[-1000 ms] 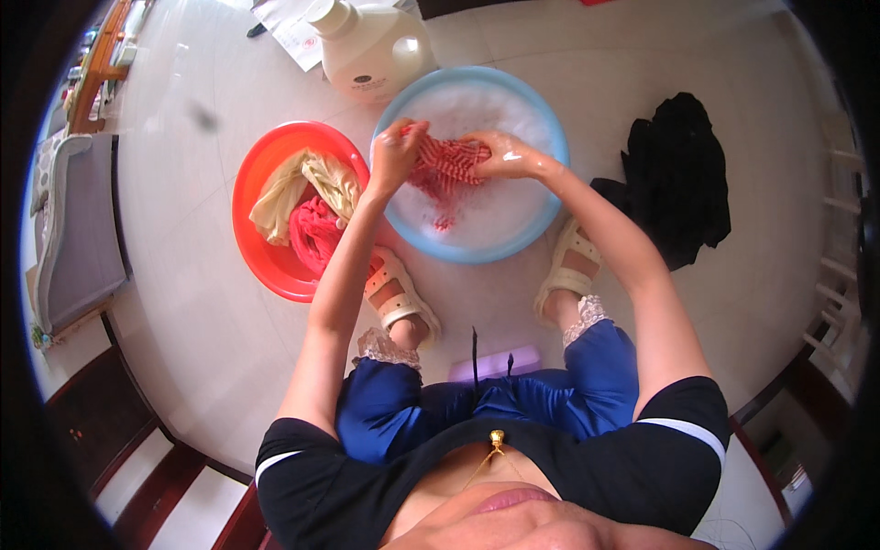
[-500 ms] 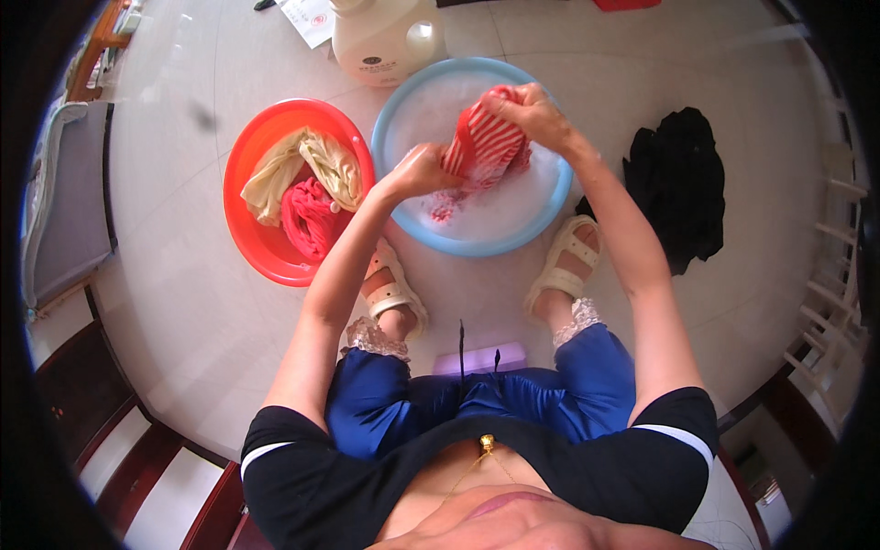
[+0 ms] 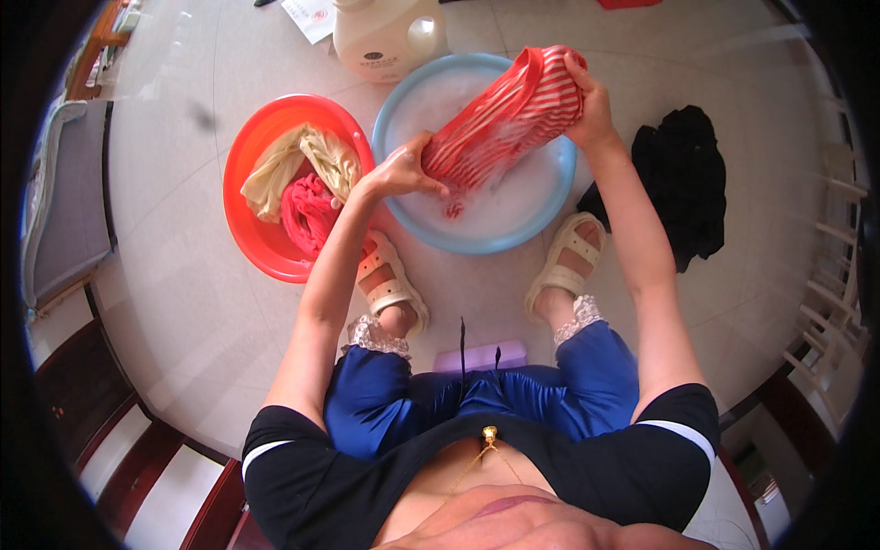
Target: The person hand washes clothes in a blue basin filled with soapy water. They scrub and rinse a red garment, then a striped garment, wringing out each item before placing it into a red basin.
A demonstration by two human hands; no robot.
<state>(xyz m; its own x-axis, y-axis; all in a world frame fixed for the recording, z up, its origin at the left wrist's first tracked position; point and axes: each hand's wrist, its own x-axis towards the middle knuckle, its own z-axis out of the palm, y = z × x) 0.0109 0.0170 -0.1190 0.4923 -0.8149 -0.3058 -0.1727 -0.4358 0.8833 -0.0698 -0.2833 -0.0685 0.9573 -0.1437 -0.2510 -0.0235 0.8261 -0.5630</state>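
Note:
A red and white striped garment (image 3: 504, 119) is stretched across a light blue basin (image 3: 477, 246) of cloudy, sudsy water. My right hand (image 3: 591, 103) grips its far right end, lifted above the basin's rim. At the near left, my left hand (image 3: 406, 170) is closed on the garment's other end, with the thumb pointing right. Below the left hand a small red bunch of the cloth hangs at the water.
A red basin (image 3: 240, 215) at the left holds cream cloth (image 3: 275, 179) and pinkish-red cloth (image 3: 310, 213). Behind the blue basin stands a large whitish jug (image 3: 376, 46). Black cloth (image 3: 683, 188) lies on the floor at right. My sandalled feet flank the blue basin's near side.
My right hand has moved right and up, drawing the bunched striped garment out into a long stretch. My left hand has shifted slightly left and keeps its hold.

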